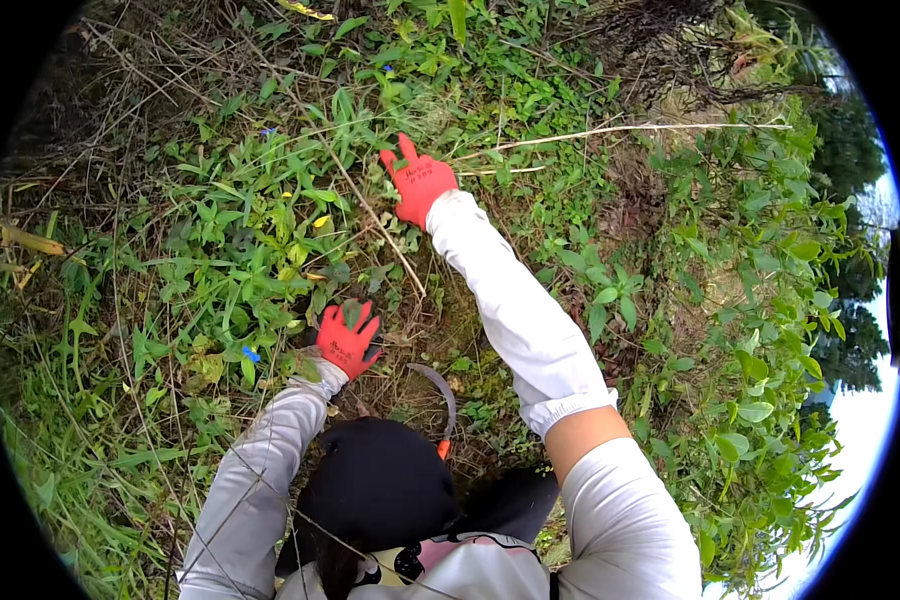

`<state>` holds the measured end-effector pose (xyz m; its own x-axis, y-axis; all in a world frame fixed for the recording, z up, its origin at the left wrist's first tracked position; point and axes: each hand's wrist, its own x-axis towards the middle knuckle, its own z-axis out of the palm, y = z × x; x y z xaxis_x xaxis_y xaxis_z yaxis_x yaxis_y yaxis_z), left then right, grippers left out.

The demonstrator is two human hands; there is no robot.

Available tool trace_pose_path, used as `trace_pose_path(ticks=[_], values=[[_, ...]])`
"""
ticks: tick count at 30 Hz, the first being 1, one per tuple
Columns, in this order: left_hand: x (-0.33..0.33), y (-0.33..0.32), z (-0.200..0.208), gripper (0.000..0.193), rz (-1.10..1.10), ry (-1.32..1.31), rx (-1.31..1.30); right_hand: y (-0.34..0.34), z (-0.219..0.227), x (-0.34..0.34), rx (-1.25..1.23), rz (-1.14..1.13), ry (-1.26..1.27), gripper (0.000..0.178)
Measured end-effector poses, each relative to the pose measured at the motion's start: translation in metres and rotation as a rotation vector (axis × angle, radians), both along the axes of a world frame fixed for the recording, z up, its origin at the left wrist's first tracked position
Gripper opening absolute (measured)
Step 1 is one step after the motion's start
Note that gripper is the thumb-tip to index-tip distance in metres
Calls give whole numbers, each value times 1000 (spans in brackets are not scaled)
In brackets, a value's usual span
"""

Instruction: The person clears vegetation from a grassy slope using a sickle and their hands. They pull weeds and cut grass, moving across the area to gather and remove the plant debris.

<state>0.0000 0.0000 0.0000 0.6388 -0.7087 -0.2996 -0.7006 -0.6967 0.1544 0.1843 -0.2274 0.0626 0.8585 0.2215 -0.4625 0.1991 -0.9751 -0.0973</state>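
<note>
My left hand (347,341), in a red work glove with dark parts on the fingers, is low over the weeds with its fingers spread. A green leaf shows against those fingers, and nothing is visibly gripped. Farther out and to the right, my right hand (423,182) reaches into the green plants (355,115) in a matching glove. Its visible fingers are stretched out and apart; the palm side is hidden. A sickle (442,391) with a curved grey blade and an orange handle lies on the ground close to my knees, right of my left hand and touched by neither hand.
A long dry stem (355,190) slants between my hands. Another pale dry stalk (620,130) runs right from beside my right hand. Leafy shrubs (755,400) stand along the right side. Dry twigs (140,80) tangle at the far left, and a blue flower (251,354) grows near my left forearm.
</note>
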Motion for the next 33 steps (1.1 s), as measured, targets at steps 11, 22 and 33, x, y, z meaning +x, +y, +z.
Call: trace_pose_path(ticks=[11,22,33], values=[[3,-3,13,59,-5,36,31,4,-61,47,-113,-146,31,35],[-7,0,3,66,6,-12,108,-11,-20,-214,250,81,413,48],[-4,1,-2,66,27,13,-12,-79,-49,-70,-154,-108,-71,78]])
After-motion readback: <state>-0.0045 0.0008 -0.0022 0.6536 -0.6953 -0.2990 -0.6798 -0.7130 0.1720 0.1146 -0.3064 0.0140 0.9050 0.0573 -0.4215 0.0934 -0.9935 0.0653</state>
